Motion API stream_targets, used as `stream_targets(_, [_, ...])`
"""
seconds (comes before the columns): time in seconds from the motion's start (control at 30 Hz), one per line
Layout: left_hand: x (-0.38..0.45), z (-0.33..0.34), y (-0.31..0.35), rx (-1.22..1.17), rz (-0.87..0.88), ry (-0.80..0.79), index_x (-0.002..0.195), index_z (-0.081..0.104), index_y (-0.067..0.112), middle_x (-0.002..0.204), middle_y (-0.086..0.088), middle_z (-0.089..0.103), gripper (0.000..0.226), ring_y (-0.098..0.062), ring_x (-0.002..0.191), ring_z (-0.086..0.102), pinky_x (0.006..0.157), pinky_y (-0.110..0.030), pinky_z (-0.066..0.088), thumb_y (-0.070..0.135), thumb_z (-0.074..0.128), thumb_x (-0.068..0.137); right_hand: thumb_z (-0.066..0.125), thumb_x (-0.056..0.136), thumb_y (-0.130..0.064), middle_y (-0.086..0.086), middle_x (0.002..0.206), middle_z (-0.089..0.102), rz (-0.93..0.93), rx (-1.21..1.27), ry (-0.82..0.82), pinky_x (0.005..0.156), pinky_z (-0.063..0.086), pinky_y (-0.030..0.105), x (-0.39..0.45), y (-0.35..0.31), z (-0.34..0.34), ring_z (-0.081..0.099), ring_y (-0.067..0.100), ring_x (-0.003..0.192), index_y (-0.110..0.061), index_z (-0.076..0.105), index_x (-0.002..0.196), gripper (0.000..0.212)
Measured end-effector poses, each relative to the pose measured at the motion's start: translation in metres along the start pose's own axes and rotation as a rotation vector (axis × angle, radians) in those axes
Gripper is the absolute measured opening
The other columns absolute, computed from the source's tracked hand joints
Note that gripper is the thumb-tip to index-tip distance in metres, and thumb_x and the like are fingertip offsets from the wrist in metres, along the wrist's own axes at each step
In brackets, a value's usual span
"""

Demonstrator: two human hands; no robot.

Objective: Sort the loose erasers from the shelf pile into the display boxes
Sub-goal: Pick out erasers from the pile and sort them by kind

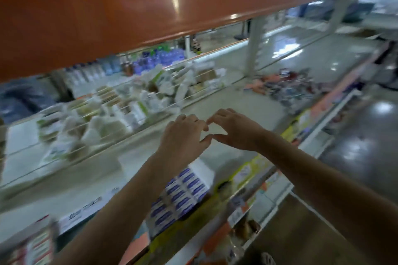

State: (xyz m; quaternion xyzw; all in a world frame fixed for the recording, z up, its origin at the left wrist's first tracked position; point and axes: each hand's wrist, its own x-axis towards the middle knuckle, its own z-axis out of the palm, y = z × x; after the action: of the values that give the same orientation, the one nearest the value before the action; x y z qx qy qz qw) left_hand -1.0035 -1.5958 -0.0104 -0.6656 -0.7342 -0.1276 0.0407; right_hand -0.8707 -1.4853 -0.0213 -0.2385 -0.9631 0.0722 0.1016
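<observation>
The view is blurred by motion. My left hand point(183, 135) and my right hand point(232, 131) hover side by side over the bare white shelf point(226, 97). Their thumbs and fingertips touch each other, and I see nothing in either hand. Below my left forearm stands a display box point(183, 196) packed with rows of white erasers in blue sleeves. A loose pile of erasers point(286, 88), red, blue and white, lies on the shelf to the far right of my hands.
An orange shelf board point(129, 6) hangs low overhead. A glass divider point(129, 127) fences off white and green packets on the left. Another box point(36, 243) stands at the lower left. Price labels point(247, 170) line the shelf front, and glossy floor lies to the right.
</observation>
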Motion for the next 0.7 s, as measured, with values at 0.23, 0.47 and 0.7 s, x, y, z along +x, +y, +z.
stream_targets(0.23, [0.138,0.074,0.091,0.019,0.093,-0.152,0.125,0.052,0.021,0.127,-0.003,0.050,0.043,-0.025,0.116,0.045,0.092,-0.037,0.042,0.045,0.049,0.090,0.058,0.089,-0.026,0.011,0.135,0.045,0.272,-0.020,-0.065,0.106,0.028,0.032,-0.033,0.160,-0.024,0.041,0.025,0.127,-0.012,0.046,0.133,0.047])
stream_targets(0.47, [0.246,0.134,0.164,0.019,0.086,-0.200,0.124,0.052,0.015,0.130,-0.010,0.049,0.045,-0.029,0.115,0.050,0.090,-0.037,0.045,0.044,0.050,0.089,0.059,0.088,-0.021,0.013,0.139,0.042,0.384,0.010,-0.070,0.102,0.033,0.032,-0.043,0.299,-0.039,0.043,0.027,0.127,-0.010,0.045,0.136,0.051])
stream_targets(0.7, [0.345,0.151,0.187,-0.004,-0.022,-0.167,0.129,0.048,0.012,0.130,-0.015,0.046,0.045,-0.031,0.111,0.052,0.087,-0.040,0.048,0.028,0.055,0.087,0.060,0.086,-0.022,0.016,0.130,0.047,0.452,0.052,0.026,0.091,0.047,0.040,-0.008,0.395,-0.047,0.052,0.033,0.114,-0.006,0.050,0.125,0.043])
